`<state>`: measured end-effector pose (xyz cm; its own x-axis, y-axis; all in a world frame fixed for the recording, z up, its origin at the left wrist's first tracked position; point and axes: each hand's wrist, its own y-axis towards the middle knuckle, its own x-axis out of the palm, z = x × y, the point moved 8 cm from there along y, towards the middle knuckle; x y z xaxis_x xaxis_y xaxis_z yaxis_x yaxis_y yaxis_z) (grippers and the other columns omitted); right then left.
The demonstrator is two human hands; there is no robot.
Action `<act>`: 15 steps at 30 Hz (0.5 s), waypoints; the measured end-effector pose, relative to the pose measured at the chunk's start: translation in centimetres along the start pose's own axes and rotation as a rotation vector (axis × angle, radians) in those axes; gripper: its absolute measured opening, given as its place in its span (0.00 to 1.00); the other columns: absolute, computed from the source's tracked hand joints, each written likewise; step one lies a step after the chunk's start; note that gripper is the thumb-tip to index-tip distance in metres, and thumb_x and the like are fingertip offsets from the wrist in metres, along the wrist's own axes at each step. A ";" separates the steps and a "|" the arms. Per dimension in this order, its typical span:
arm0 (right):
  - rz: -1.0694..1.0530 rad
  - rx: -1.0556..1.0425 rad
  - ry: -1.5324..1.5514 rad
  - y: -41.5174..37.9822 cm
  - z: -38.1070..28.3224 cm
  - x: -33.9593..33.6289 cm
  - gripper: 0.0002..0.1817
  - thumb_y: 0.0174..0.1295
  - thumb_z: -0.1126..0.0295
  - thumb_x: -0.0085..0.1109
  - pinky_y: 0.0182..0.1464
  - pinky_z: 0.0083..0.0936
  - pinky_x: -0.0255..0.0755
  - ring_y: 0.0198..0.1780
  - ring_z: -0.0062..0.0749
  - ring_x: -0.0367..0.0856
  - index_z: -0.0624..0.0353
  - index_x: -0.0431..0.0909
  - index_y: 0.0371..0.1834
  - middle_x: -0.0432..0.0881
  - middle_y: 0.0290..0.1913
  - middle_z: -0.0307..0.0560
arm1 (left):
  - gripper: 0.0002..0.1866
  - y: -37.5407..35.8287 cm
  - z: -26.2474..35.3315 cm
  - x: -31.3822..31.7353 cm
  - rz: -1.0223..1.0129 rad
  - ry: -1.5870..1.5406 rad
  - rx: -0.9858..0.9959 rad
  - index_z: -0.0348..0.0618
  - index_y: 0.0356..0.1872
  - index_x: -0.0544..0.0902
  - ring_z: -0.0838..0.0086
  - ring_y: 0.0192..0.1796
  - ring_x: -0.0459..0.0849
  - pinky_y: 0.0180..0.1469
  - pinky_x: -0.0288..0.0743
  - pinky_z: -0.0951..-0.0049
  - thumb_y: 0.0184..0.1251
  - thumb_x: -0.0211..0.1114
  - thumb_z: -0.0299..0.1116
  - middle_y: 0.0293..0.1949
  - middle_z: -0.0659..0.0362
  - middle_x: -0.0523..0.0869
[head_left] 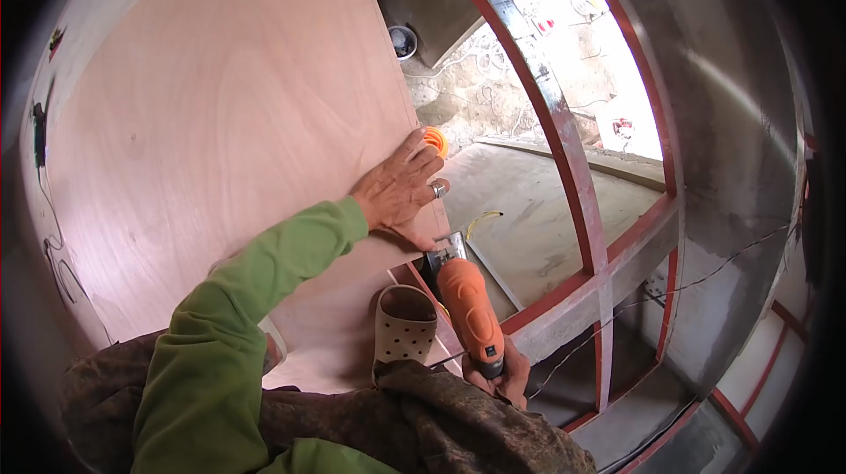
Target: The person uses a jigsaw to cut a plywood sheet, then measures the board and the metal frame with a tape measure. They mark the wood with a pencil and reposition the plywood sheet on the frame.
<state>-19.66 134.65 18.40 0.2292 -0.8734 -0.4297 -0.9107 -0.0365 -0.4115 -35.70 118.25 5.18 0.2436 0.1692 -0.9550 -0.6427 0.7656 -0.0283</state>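
Note:
My left hand (402, 185) lies spread on a large pinkish plywood sheet (238, 77), its fingers reaching over the sheet's right edge. A ring is on one finger. Just beyond the fingertips shows a ringed orange object (435, 141), whose kind I cannot make out. My right hand (507, 377) is wrapped round the rear end of an orange jigsaw (471, 302). The jigsaw's metal base (448, 249) sits at the plywood's edge, close below my left thumb. The blade is hidden.
Red-edged metal framing (564, 130) stands on the right, with a thin cable (696, 285) strung across it. A perforated clog (407, 324) is near the jigsaw. Beyond the sheet are a grey board (546, 201), a yellow wire (480, 221) and a bucket (403, 42) below.

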 end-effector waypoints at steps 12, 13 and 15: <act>-0.137 0.173 0.156 0.1 0.2 1.5 0.20 0.72 0.62 0.44 0.20 0.16 0.55 0.17 0.19 0.65 0.73 0.71 0.50 0.73 0.22 0.46 | 0.54 0.1 0.1 -0.2 -0.052 0.030 -0.016 0.47 0.58 0.82 0.59 0.66 0.68 0.79 0.35 0.45 0.40 0.54 0.85 0.52 0.52 0.77; -0.097 0.086 0.067 0.2 -0.4 1.5 0.22 0.73 0.59 0.40 0.19 0.17 0.54 0.16 0.20 0.63 0.73 0.70 0.50 0.72 0.21 0.46 | 0.54 0.1 0.1 -0.3 -0.041 0.035 -0.015 0.47 0.58 0.82 0.59 0.66 0.68 0.79 0.35 0.45 0.41 0.54 0.85 0.52 0.52 0.77; -0.057 -0.003 -0.024 0.3 -1.2 1.1 0.25 0.74 0.57 0.35 0.18 0.18 0.52 0.15 0.20 0.61 0.73 0.69 0.50 0.72 0.21 0.46 | 0.54 0.2 0.2 -0.4 -0.029 0.040 -0.014 0.46 0.58 0.83 0.59 0.66 0.69 0.79 0.36 0.45 0.41 0.54 0.84 0.52 0.52 0.77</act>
<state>-20.09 133.10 18.81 0.2885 -0.8582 -0.4246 -0.8970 -0.0872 -0.4333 -35.77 118.41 5.59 0.2327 0.1221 -0.9649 -0.6458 0.7612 -0.0594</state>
